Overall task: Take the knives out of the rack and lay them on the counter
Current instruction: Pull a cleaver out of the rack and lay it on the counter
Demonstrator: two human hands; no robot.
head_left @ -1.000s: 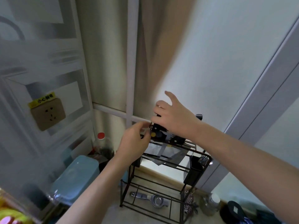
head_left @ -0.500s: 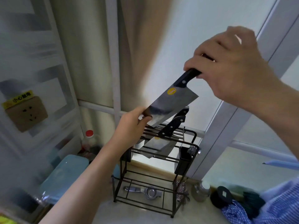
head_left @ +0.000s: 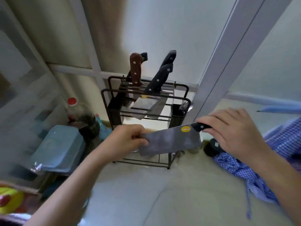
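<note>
Head view: cleaver [head_left: 171, 141] above bare counter [head_left: 162, 201]

We count two hands: the left hand [head_left: 130, 139] and the right hand [head_left: 232, 134]. One cleaver [head_left: 171, 141] is out of the one rack [head_left: 114, 101]. At least three knife handles [head_left: 135, 69] stand in it. One red-capped bottle [head_left: 75, 110].

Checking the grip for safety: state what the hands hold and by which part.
One cleaver, held in both hands: the right hand grips its black handle, and the left hand pinches the far end of the blade.
</note>
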